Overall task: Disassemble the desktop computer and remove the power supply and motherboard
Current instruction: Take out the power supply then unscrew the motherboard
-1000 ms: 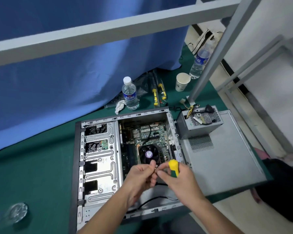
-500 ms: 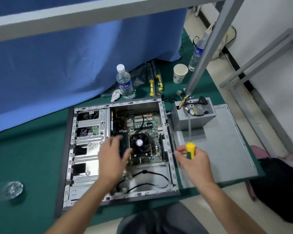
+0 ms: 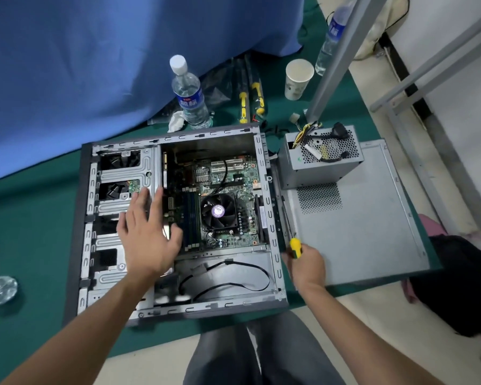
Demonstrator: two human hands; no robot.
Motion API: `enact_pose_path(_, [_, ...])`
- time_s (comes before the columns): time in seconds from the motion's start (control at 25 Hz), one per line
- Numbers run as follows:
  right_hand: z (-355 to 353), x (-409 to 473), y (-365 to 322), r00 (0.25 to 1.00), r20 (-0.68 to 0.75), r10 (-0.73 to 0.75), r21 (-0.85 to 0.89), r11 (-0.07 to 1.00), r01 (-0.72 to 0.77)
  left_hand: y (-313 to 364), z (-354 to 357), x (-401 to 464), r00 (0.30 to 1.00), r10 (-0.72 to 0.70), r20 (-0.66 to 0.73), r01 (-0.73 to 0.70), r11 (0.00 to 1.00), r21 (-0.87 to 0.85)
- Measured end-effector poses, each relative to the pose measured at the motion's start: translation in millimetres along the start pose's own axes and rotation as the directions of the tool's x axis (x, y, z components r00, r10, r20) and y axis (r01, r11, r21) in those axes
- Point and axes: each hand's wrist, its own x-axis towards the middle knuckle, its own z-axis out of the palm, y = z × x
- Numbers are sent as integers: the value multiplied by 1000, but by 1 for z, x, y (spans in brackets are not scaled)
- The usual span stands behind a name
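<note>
- The power supply (image 3: 320, 157) was already out of the computer case (image 3: 178, 226): it sat on the removed side panel (image 3: 358, 232), at about 2 o'clock from the case, its cables piled on top.
- The motherboard (image 3: 222, 201) was still seated in the open case, CPU fan (image 3: 218, 211) at its centre and memory sticks at the fan's 9 o'clock. I judged this half of the job unfinished.
- The left hand (image 3: 147, 234) hovered with fingers spread and holding nothing, over the board's 9 o'clock edge and the drive cage (image 3: 122, 179).
- The right hand (image 3: 306, 262) gripped the yellow-handled screwdriver (image 3: 290, 234) at the case's 3 o'clock wall, shaft pointing to 12 o'clock.
- Whether any board screws remained could not be told; a black cable (image 3: 233, 276) lay loose in the 6 o'clock bay.
</note>
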Motion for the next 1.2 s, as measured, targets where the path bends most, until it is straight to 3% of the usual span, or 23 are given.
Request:
enact_pose_path(0.24, [15, 15, -4, 995, -92, -46, -111, 993, 36, 1, 1, 1, 1000, 9, -14, -9, 1000, 8])
enact_pose_path(0.36, [1, -1, 1, 990, -131, -54, 49, 997, 61, 2, -1, -1, 1000, 4, -7, -4, 1000, 12])
enact_pose_path(0.52, [-34, -18, 0, 995, -71, -68, 309, 947, 87, 4, -2, -1, 1000, -3, -3, 3, 1000, 13])
enact_pose_path(0.68, [-67, -36, -30, 948, -23, -316, 245, 918, 312, 11, -8, 2, 998, 4, 60, -10, 995, 100])
enact_pose_path(0.84, [-90, -44, -86, 804, -88, -588, 15, 807, 591, 35, -12, 30, 932, 344, 112, -355, 928, 108])
enact_pose_path(0.88, [-91, -44, -103, 775, -80, -626, -8, 778, 628, 45, -11, 44, 917, 366, 156, -382, 920, 91])
enact_pose_path(1.04, [-80, -39, -152, 672, -59, -738, -117, 674, 730, 75, 4, 101, 918, 177, 355, -226, 969, 102])
enact_pose_path(1.12, [-67, -32, -159, 672, -62, -738, -120, 674, 729, 78, 14, 117, 895, 82, 439, -178, 967, 180])
enact_pose_path(1.2, [-57, -25, -165, 672, -80, -736, -118, 677, 727, 80, 22, 122, 900, 34, 435, -147, 963, 228])
